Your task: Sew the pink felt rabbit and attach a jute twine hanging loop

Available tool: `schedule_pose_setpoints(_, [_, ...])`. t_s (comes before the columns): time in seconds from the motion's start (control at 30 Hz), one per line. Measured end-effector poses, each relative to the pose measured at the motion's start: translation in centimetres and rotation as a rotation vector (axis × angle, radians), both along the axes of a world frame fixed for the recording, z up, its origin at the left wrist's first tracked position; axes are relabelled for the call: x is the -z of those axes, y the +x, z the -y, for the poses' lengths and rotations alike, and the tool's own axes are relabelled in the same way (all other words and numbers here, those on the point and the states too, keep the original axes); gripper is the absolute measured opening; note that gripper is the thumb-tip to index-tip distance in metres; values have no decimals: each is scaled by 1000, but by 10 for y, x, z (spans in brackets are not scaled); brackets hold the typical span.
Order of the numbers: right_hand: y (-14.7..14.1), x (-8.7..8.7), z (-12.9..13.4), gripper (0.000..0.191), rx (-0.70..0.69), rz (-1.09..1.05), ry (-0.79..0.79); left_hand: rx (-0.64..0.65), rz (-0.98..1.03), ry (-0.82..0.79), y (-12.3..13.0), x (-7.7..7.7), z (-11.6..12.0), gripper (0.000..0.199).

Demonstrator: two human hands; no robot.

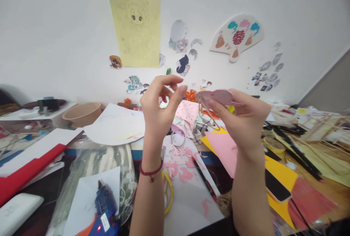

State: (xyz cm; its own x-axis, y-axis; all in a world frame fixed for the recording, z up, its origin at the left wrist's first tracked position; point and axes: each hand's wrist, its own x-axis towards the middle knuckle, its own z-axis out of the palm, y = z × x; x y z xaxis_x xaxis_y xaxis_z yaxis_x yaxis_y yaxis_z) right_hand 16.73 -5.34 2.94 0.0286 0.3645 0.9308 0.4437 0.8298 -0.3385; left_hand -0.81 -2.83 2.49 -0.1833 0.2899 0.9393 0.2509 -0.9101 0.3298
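Observation:
My right hand [247,119] pinches a pink paper cutout [218,97] with rounded edges, held up over the table and seen nearly edge-on. A loop of brown twine [209,114] hangs from the cutout's left end, near the thumb. To the left of it my left hand [161,101] is raised, its fingers curved and its thumb a little apart from the index finger, with nothing visible between them. Below both hands, pink paper scraps [183,168] lie scattered over a white sheet [188,199].
A blue glue gun [105,203] with a lit red light lies at front left. A roll of tape [178,137], a phone [276,185], pink paper [222,148], a twine ball [224,204] and a bowl [82,114] crowd the table. A paper fan [237,37] hangs on the wall.

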Motion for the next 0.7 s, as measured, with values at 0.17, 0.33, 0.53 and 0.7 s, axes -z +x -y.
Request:
schedule_pose_setpoints(0.17, [0, 3, 2, 8, 245, 94, 202, -118, -168, 257, 9, -3, 6, 12])
schedule_pose_setpoints(0.33, [1, 5, 5, 13, 343, 193, 298, -267, -339, 253, 14, -2, 10, 6])
schedule_pose_setpoints(0.53, [1, 2, 8, 9, 316, 190, 257, -194, -287, 258, 17, -3, 12, 8])
schedule_pose_setpoints(0.7, [0, -2, 11, 6, 177, 61, 154, 67, -43, 92, 19, -5, 8, 5])
